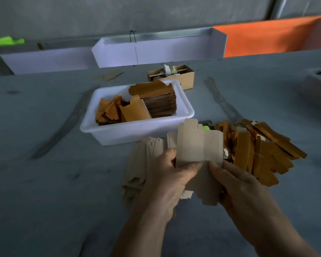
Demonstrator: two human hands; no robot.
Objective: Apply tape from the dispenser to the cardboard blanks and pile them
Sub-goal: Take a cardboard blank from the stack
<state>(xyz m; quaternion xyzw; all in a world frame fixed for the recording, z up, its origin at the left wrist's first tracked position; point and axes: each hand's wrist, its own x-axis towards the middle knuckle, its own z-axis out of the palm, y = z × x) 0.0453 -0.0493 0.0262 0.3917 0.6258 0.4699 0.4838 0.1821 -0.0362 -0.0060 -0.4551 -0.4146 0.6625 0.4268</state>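
Note:
A pale cardboard blank (198, 145) stands upright in front of me, held from both sides. My left hand (167, 180) grips its lower left edge with the thumb on the front face. My right hand (237, 186) pinches its lower right edge, thumb pressed on the face. A pile of pale blanks (146, 160) lies flat under and to the left of my left hand. A loose heap of orange-brown blanks (258, 151) spreads to the right. The tape dispenser (208, 125), dark with a green part, is mostly hidden behind the held blank.
A white plastic tub (119, 132) holding stacked orange-brown blanks sits just beyond my hands. Behind it stands a small open cardboard box (187, 78) with rolls on a stick. White trays (156, 52) line the grey table's far edge; another tub (317, 84) shows at right.

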